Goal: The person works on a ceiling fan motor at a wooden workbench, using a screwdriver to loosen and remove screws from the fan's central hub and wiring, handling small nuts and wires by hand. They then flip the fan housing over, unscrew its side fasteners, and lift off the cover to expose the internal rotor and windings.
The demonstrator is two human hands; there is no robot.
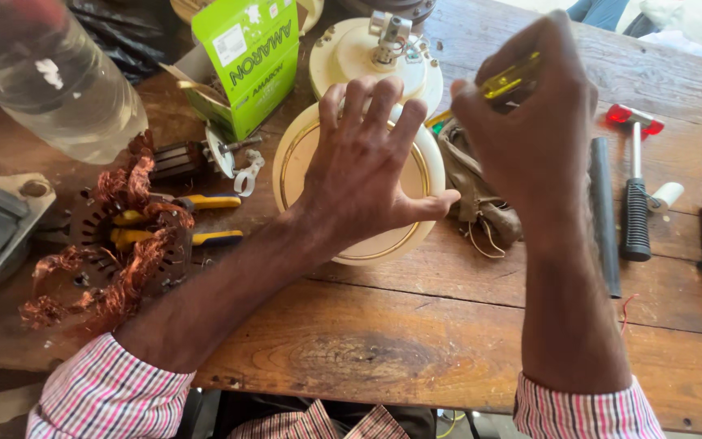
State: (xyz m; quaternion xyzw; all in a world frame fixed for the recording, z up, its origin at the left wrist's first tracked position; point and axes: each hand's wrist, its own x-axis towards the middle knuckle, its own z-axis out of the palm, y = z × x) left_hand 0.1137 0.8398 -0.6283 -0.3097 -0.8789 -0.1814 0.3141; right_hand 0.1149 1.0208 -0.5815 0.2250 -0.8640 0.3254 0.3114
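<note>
My left hand [367,167] lies flat, fingers spread, on a round cream fan motor cover with a gold ring [298,154] on the wooden table [416,341]. My right hand [530,122] is closed around a screwdriver with a clear yellow handle [512,79], held above the cover's right edge. The screwdriver's tip is hidden behind my hand. A second cream motor housing with metal fittings [375,53] stands just behind the cover.
A stator with torn copper windings [115,244] and yellow-handled pliers [176,219] lie left. A green carton [253,57] and plastic bottle [50,77] stand at back left. Right of my hand: a black tube [604,211], a black-handled, red-headed tool [634,187], a brown rag [473,187].
</note>
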